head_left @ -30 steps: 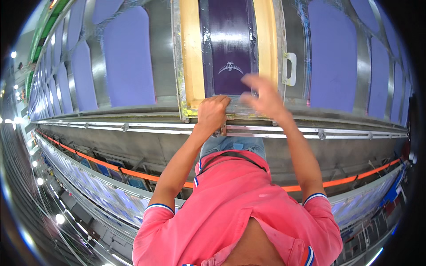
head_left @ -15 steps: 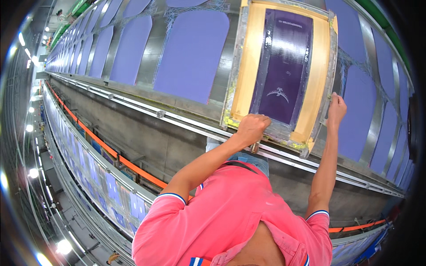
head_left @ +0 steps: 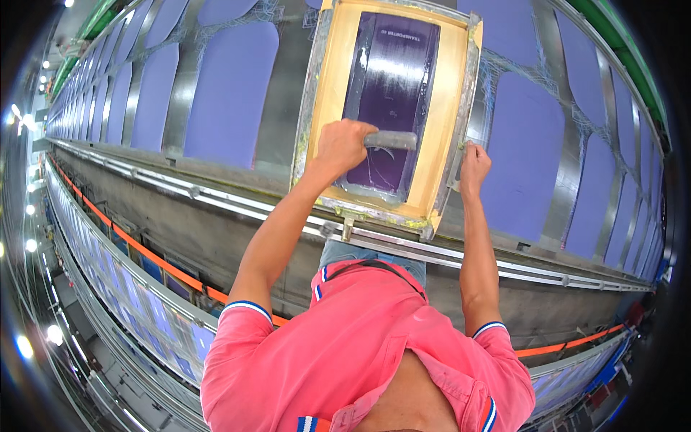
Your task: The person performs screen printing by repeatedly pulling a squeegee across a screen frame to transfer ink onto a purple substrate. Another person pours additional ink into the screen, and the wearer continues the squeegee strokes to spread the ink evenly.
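Note:
A printing screen lies flat on the long table in front of me; its frame (head_left: 450,93) has pale yellow inner borders and worn, paint-flecked grey edges. Its middle is a dark purple glossy panel (head_left: 396,90) with light printed marks. My left hand (head_left: 342,147) reaches over the frame's left side, its fingers closed round the end of a grey squeegee (head_left: 392,140). The squeegee lies crosswise over the lower part of the panel, partly covering a pale emblem. At the frame's outer right edge, my right hand (head_left: 475,169) is closed on the side, with its grip partly hidden.
Flat purple fabric pieces (head_left: 529,151) lie in rows on the grey table (head_left: 291,93), with bluish web-like marks between them. A metal rail (head_left: 266,216) runs along the near table edge. Behind me are an orange strip (head_left: 173,273) and another long table.
My left hand has moved from the frame's near edge up over the panel, and the squeegee now shows in it. The right hand stays at the frame's right side. The view has shifted.

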Demonstrator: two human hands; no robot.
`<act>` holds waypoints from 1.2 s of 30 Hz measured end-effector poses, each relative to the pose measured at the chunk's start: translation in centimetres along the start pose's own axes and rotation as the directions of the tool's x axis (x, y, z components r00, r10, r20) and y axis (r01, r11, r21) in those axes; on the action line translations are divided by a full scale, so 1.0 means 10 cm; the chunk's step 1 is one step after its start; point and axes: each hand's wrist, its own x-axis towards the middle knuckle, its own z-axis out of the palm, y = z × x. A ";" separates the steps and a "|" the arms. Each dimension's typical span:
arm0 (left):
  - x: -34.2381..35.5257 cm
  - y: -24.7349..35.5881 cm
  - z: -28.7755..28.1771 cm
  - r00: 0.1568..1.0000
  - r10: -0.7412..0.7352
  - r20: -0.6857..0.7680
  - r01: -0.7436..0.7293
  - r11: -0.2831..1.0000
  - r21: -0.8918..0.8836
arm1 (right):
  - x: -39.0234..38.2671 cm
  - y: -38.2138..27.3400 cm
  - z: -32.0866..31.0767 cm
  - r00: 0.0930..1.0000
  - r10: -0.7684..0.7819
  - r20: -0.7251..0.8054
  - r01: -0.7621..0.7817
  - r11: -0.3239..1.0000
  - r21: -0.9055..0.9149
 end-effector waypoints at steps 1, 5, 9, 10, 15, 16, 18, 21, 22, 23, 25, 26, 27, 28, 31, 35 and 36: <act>0.15 -0.16 -0.06 1.000 0.006 0.004 -0.006 1.000 0.022 | -0.03 -0.02 0.09 1.000 0.010 -0.009 -0.010 1.000 -0.002; 0.87 -0.46 -0.17 0.999 0.049 -0.016 -0.047 0.992 0.116 | -0.07 -0.06 0.19 0.999 0.026 -0.027 -0.028 0.995 -0.092; 1.72 -0.60 -0.19 0.990 0.137 -0.035 -0.129 0.976 0.176 | -0.04 -0.04 0.19 0.998 0.061 -0.034 -0.066 0.983 -0.170; 1.92 -0.65 -0.19 0.986 0.160 -0.055 -0.147 0.971 0.190 | -0.07 -0.05 0.19 0.997 0.064 -0.051 -0.072 0.983 -0.167; 2.60 -0.96 -0.09 0.977 0.095 -0.192 -0.049 0.972 0.229 | -0.09 -0.11 0.19 0.995 -0.086 -0.052 0.067 0.954 -0.292; 2.58 -0.91 -0.11 0.983 0.015 -0.182 0.023 0.979 0.203 | -0.11 -0.06 0.17 0.993 -0.098 -0.059 0.077 0.951 -0.300; 2.32 -0.87 -0.03 0.979 -0.120 -0.165 0.147 0.975 0.166 | -0.12 -0.10 0.18 0.995 -0.086 -0.053 0.067 0.954 -0.292; 1.34 -0.66 0.08 0.945 -0.284 -0.161 0.305 0.945 0.123 | -0.12 -0.17 0.19 0.998 -0.009 -0.064 -0.008 0.964 -0.267; 0.96 -0.55 0.14 0.922 -0.347 -0.173 0.369 0.923 0.113 | -0.10 -0.18 0.19 0.998 -0.018 -0.064 0.000 0.962 -0.273; 0.61 -0.46 0.19 0.909 -0.405 -0.102 0.415 0.903 0.115 | -0.10 -0.17 0.19 0.998 -0.027 -0.064 0.008 0.959 -0.282; -0.06 -0.22 0.31 0.901 -0.433 -0.001 0.432 0.899 0.070 | -0.03 -0.13 0.18 0.997 -0.046 -0.066 0.024 0.952 -0.304; -0.36 -0.10 0.36 0.913 -0.407 0.034 0.407 0.913 0.021 | -0.01 -0.11 0.18 0.997 -0.050 -0.064 0.028 0.948 -0.317; -0.58 0.01 0.43 0.928 -0.368 0.062 0.366 0.930 0.040 | -0.02 -0.09 0.19 0.997 -0.053 -0.054 0.032 0.943 -0.331; -0.77 0.08 0.46 0.941 -0.327 0.090 0.323 0.945 0.059 | -0.04 -0.07 0.21 0.998 -0.044 -0.055 0.024 0.947 -0.320; -1.22 0.13 0.55 0.997 -0.069 0.029 0.071 0.996 -0.045 | 0.01 -0.11 0.24 0.997 -0.039 -0.061 0.019 0.955 -0.295; -1.44 -0.07 0.72 0.998 0.051 0.021 -0.051 0.999 -0.002 | 0.01 -0.14 0.25 0.996 -0.057 -0.072 0.031 0.949 -0.314; -1.45 -0.14 0.80 0.993 0.121 -0.012 -0.121 0.993 -0.001 | 0.02 -0.12 0.25 0.994 -0.070 -0.084 0.039 0.943 -0.332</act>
